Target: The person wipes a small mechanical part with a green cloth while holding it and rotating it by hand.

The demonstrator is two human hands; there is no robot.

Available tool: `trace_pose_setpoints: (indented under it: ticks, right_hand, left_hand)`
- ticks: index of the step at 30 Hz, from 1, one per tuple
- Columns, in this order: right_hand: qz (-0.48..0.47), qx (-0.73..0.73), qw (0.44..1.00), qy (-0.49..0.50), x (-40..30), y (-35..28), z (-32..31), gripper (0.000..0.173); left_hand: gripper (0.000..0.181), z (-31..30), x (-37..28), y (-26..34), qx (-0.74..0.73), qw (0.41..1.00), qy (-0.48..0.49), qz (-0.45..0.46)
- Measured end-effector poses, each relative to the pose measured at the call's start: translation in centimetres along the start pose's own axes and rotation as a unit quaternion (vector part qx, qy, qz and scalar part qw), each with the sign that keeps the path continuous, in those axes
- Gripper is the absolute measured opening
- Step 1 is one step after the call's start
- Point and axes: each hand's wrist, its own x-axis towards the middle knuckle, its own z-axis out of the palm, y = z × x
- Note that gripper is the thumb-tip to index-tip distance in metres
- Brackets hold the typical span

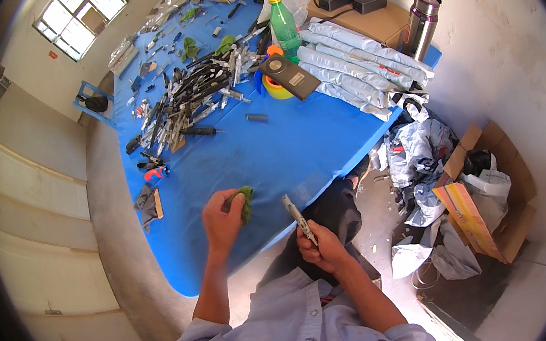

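My left hand (224,215) pinches a crumpled green cloth (245,206) between thumb and fingers, over the near part of the blue-covered table (183,255). In my right hand (321,245), beside the table edge and above my leg, is a slim, pen-like part (296,214) with a mottled light and dark surface; its exact kind cannot be told. Beyond my hands lies a dark screwdriver-like tool (201,130) and a short dark cylinder (257,117). A large pile of slim black and clear parts (187,95) spreads over the table's left side.
A green bottle (284,28), a brown boxy device (290,76), a roll of yellow tape (276,91) and stacked white plastic packages (351,60) occupy the far side. A steel flask (419,30) stands behind them. On the floor at right are crumpled bags (421,149) and an open cardboard box (516,231).
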Motion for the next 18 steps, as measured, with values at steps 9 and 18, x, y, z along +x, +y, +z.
trace_pose_setpoints:
  ticks: [9,18]
  right_hand:
    - [-0.068,-0.221,0.970,0.079,-0.1,-1.0,6.6,0.043]
    - [-0.225,-0.510,0.826,0.083,9.1,-3.7,10.6,0.025]
  left_hand:
    - [0.014,-0.1,-0.6,-1.1,-0.055,0.993,0.032,0.103]
    - [0.018,-5.5,4.7,-4.8,-0.176,0.979,0.092,-0.051]
